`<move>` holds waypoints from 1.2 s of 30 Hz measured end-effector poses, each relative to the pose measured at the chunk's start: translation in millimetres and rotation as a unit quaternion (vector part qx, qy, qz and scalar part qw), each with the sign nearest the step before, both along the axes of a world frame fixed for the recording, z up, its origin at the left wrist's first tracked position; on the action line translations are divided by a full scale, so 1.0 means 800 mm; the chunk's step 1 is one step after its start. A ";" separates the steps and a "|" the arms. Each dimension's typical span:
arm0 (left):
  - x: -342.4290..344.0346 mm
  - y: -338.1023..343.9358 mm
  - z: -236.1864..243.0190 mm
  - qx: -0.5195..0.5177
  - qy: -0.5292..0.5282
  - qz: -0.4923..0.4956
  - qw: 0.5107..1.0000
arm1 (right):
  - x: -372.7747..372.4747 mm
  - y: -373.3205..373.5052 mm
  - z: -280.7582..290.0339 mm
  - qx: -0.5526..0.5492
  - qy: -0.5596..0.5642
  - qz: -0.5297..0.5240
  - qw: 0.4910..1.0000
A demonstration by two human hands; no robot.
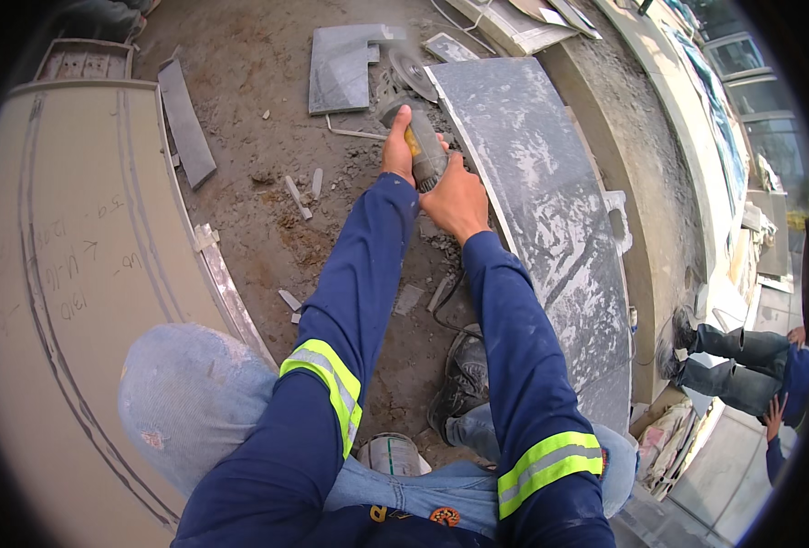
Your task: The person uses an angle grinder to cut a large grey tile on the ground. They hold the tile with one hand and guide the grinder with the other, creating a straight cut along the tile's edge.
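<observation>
An angle grinder (pixel 427 157) with a grey and yellow body is held in both my hands, pointing away from me. My left hand (pixel 399 148) wraps round its front part, thumb on top. Behind it, my right hand (pixel 459 199) grips the rear of the body. The round cutting disc (pixel 413 73) is at the far left corner of a long grey stone slab (pixel 523 146) streaked with white; whether it touches the edge I cannot tell. A dark cord (pixel 450 306) runs back from the grinder towards my shoe.
A large beige board (pixel 85 274) with pencil marks lies at the left. Cut grey slab pieces (pixel 339 78) and a narrow strip (pixel 185 123) rest on the dirt ground, among small offcuts. Near my legs stands a bucket (pixel 391 455). Another person (pixel 742 361) stands at the far right.
</observation>
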State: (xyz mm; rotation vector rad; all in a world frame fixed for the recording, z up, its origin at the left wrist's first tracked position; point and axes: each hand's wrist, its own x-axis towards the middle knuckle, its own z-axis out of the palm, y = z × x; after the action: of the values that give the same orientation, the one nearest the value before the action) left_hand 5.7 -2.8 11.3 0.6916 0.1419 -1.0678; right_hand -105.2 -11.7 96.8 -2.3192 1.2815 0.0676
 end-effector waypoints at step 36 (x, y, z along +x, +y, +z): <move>0.019 -0.015 -0.012 -0.002 -0.016 -0.003 1.000 | 0.016 -0.016 -0.012 -0.005 -0.003 0.012 1.000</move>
State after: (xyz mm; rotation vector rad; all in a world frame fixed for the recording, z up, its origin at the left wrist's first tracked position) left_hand 20.9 -14.6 1.4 0.7052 0.1109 -1.0613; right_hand -92.1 -24.9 87.6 -2.3417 1.2554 0.0624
